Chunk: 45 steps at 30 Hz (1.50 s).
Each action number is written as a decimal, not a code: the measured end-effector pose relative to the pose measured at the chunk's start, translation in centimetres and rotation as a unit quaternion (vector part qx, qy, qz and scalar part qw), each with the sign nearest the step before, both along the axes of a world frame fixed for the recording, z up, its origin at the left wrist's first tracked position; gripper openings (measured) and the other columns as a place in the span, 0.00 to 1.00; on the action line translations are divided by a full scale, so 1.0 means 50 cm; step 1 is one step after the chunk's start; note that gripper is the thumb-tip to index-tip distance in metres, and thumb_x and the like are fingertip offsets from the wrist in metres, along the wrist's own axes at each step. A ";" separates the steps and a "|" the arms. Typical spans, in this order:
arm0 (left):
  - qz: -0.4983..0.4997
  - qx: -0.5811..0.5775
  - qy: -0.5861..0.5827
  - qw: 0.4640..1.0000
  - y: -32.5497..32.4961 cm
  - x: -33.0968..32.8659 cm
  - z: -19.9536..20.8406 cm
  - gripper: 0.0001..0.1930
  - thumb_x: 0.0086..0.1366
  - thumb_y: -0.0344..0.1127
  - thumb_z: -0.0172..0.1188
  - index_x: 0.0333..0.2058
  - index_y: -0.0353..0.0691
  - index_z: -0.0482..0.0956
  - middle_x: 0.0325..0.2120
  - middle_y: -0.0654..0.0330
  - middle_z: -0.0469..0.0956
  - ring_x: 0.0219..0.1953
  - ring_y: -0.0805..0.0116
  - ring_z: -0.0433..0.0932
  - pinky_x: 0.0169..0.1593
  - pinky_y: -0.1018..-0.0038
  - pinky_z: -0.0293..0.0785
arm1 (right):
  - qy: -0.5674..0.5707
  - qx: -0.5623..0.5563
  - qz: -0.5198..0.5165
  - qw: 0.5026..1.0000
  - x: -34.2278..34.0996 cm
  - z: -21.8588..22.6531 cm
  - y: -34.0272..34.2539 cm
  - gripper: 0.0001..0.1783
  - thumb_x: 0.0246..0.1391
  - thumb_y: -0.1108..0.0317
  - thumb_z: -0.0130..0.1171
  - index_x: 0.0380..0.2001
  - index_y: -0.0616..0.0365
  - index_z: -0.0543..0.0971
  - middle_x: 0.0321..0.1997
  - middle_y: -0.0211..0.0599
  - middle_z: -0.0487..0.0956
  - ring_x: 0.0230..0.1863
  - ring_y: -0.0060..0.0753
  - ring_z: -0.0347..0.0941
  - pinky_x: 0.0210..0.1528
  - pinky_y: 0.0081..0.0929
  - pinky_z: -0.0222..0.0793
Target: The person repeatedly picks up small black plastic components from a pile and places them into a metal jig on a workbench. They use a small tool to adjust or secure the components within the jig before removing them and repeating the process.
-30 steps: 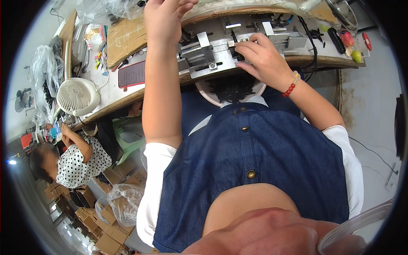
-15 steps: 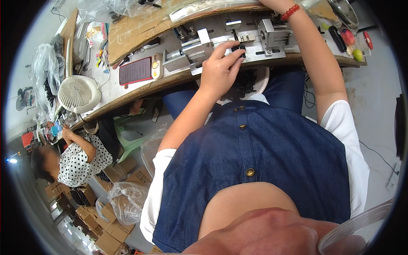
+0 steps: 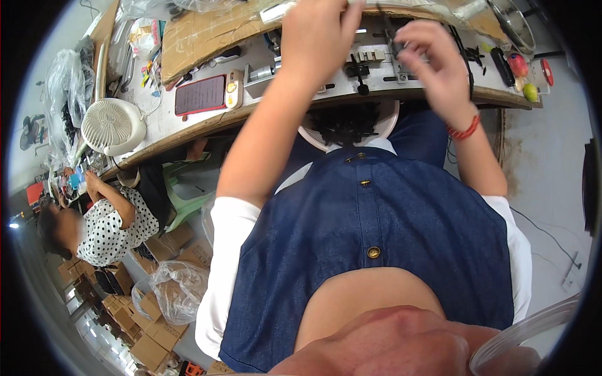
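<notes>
In front of me a metal clamping fixture (image 3: 371,56) is fixed to the bench, and a small black part (image 3: 359,71) sits at its middle. My left hand (image 3: 315,44) is raised over the fixture's left side. Its fingertips run to the top edge of the view, so whether they hold anything is hidden. Above the fixture's right side is my right hand (image 3: 436,66), its fingers bent and slightly blurred. Between thumb and fingers it pinches a slim, long black piece (image 3: 396,45) that points up and away.
A white basket (image 3: 390,125) of black parts sits below the bench edge. A phone (image 3: 200,95) and a white fan (image 3: 113,126) stand left; cardboard (image 3: 213,37) lies behind. A lime (image 3: 530,94) is at the right end. A co-worker (image 3: 113,222) sits at far left.
My left hand has left the black part at the fixture's middle and moved up and away. My right hand has come back from the far edge to the fixture, now with a slim black piece.
</notes>
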<state>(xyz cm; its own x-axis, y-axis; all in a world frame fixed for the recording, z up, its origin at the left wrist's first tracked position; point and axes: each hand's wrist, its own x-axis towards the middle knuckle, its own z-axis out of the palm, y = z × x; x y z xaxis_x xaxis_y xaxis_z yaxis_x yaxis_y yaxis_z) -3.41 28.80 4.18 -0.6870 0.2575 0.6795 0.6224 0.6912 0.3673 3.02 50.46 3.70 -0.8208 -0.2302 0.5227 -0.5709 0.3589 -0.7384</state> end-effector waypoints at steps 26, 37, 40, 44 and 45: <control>-0.135 0.231 -0.211 0.940 -0.058 0.062 -0.002 0.11 0.64 0.29 0.67 0.45 0.40 0.87 0.31 0.64 0.85 0.31 0.80 0.81 0.34 0.82 0.73 | 0.188 0.252 -0.179 0.932 -0.229 0.025 0.075 0.13 0.51 0.70 0.67 0.41 0.64 0.82 0.35 0.46 0.80 0.42 0.52 0.76 0.47 0.41 0.73; -0.114 0.083 -0.144 0.979 -0.022 0.161 -0.168 0.12 0.62 0.26 0.67 0.45 0.43 0.86 0.48 0.59 0.80 0.30 0.63 0.84 0.36 0.69 0.82 | 0.009 0.235 -0.135 0.963 -0.234 0.083 0.082 0.12 0.57 0.67 0.65 0.41 0.64 0.81 0.30 0.42 0.81 0.33 0.35 0.79 0.36 0.33 0.73; -0.108 0.069 -0.118 0.985 -0.014 0.156 -0.181 0.14 0.62 0.25 0.67 0.46 0.45 0.87 0.51 0.60 0.81 0.33 0.66 0.85 0.38 0.71 0.83 | -0.086 0.082 -0.090 0.989 -0.204 0.087 0.095 0.11 0.61 0.65 0.64 0.40 0.63 0.82 0.30 0.34 0.81 0.31 0.24 0.79 0.33 0.23 0.72; -0.084 0.048 -0.109 0.989 -0.006 0.159 -0.175 0.13 0.63 0.28 0.67 0.47 0.45 0.86 0.54 0.61 0.82 0.37 0.64 0.87 0.40 0.71 0.84 | -0.128 -0.021 -0.050 0.990 -0.180 0.085 0.129 0.09 0.66 0.63 0.64 0.40 0.58 0.82 0.32 0.29 0.83 0.29 0.17 0.78 0.33 0.14 0.72; -0.079 0.040 -0.109 0.990 -0.005 0.160 -0.172 0.13 0.64 0.29 0.67 0.48 0.46 0.86 0.54 0.61 0.83 0.38 0.63 0.87 0.40 0.71 0.84 | -0.144 -0.099 -0.018 0.984 -0.178 0.077 0.136 0.09 0.66 0.63 0.64 0.41 0.57 0.81 0.32 0.29 0.83 0.29 0.17 0.79 0.33 0.15 0.73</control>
<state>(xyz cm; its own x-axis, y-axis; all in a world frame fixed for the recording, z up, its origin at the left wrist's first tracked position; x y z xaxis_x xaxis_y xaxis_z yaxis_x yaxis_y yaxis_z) 4.62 28.57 -4.43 -0.7754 0.3242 0.5418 0.6199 0.5545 0.5553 -5.88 57.24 7.54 -0.9473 -0.1156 0.2987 -0.3172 0.2085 -0.9252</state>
